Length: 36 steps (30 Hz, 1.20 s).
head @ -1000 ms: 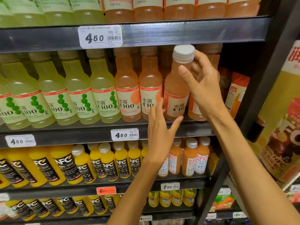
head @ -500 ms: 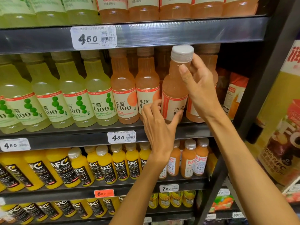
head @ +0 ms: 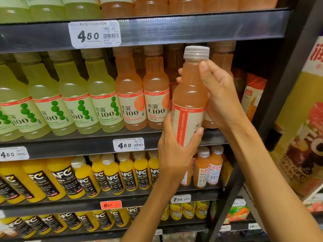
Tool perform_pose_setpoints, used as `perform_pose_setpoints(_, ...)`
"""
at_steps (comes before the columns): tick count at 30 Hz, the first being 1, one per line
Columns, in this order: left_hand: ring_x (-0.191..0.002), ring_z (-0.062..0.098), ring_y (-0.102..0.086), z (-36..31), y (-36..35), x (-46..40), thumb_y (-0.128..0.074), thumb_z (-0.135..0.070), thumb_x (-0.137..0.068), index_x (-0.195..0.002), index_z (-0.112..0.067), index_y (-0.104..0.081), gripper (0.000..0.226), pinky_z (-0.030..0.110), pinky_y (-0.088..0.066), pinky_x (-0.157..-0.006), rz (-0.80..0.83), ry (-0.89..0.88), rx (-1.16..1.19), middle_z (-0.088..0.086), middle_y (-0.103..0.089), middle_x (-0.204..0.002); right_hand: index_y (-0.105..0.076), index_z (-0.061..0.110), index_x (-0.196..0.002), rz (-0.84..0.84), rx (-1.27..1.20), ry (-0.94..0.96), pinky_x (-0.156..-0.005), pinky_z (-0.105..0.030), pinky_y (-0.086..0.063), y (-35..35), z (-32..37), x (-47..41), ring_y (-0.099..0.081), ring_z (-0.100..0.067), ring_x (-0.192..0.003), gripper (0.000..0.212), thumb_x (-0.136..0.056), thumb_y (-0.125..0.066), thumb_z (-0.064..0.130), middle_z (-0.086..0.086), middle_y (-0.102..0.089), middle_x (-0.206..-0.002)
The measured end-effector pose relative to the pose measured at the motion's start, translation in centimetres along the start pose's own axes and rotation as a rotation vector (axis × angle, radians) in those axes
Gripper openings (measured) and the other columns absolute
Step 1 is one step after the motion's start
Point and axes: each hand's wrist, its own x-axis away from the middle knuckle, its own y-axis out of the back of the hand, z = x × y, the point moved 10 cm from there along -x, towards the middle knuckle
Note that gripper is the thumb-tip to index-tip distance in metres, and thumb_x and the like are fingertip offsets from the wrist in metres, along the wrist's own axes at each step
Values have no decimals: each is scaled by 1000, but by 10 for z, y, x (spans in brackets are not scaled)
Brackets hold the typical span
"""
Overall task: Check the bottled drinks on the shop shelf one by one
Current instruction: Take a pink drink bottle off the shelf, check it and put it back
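Left hand (head: 174,151) now gripping orange bottle (head: 190,102) — right hand (head: 222,100) too.

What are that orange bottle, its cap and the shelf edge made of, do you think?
The orange C100 bottle, held in both hands, looks like clear glossy plastic: the juice shows through and highlights shine on its shoulder. Its cap seems matte whitish plastic with fine ribs. The label is probably a printed film wrap. The shelf edge looks like dark metal behind a clear plastic strip, though that is unsure.
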Motion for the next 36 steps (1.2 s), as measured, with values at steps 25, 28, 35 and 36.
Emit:
perform_pose_setpoints(25, -81, 27, -69, 1, 1, 57, -48, -65, -81, -127, -7, -58, 74, 35, -56, -69, 505, 481, 893, 19, -70, -101, -60, 12, -109, 169, -359, -375, -86, -37, -56, -41, -18, 22, -69, -23, -89, 40, -96, -44, 46, -6, -71, -88)
perform_pose_setpoints(28, -79, 27, -70, -4, -3, 62, -40, -65, -87, -122, -10, -63, 69, 35, -56, -70, 579, 484, 913, 18, -70, -98, -55, 12, -108, 203, -532, -388, -76, -33, -54, -52, -16, 27, -66, -18, -74, 39, -96, -42, 46, -3, -66, -79)
perform_pose_setpoints(35, -109, 16, -65, 2, 11, 58, -42, -71, -82, -111, -36, -69, 52, 31, -53, -90, 485, 425, 612, 0, -70, -116, -59, 14, -102, 71, -280, -369, -65, -32, -56, -33, -19, 28, -69, -18, -73, 32, -93, -55, 44, -3, -67, -76)
perform_pose_setpoints(36, -108, 16, -66, 2, 10, 59, -45, -73, -80, -111, -37, -69, 53, 36, -53, -92, 481, 429, 583, 0, -70, -115, -60, 14, -101, 55, -258, -386, -65, -32, -57, -30, -22, 28, -70, -18, -74, 33, -92, -56, 45, -3, -69, -76)
